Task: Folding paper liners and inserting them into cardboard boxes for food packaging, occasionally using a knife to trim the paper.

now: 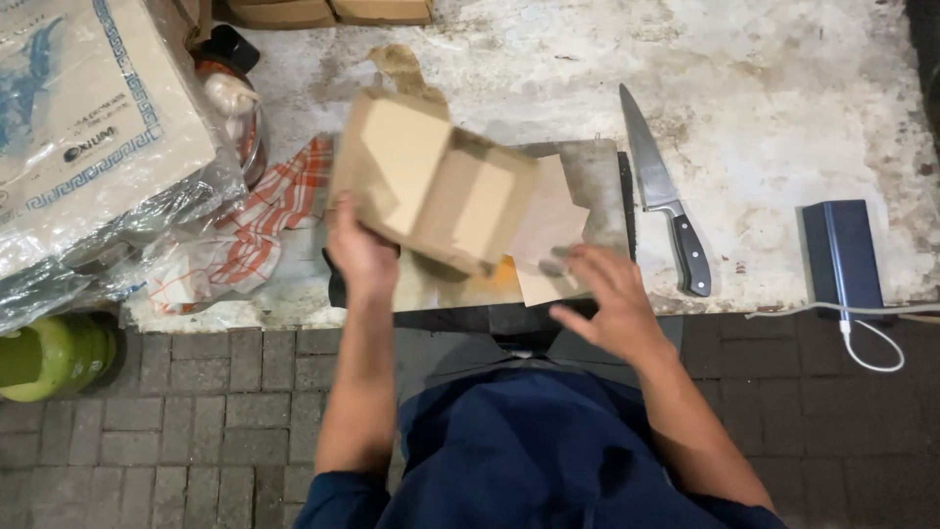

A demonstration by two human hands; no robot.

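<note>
Over the near edge of the worn white counter [783, 118], your left hand [360, 253] clamps the open brown cardboard box [431, 181] by its lower left corner, long axis running up-left to down-right. Your right hand [607, 299], fingers spread, rests just right, touching loose brown paper sheets [548, 230].

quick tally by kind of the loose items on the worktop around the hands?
Open brown cardboard box, held by the left hand: 1
Tan paper sheet under the right hand: 1
Black-handled steel kitchen knife: 1
Dark blue flat power bank: 1
Red checked cloth: 1
Total: 5
</note>
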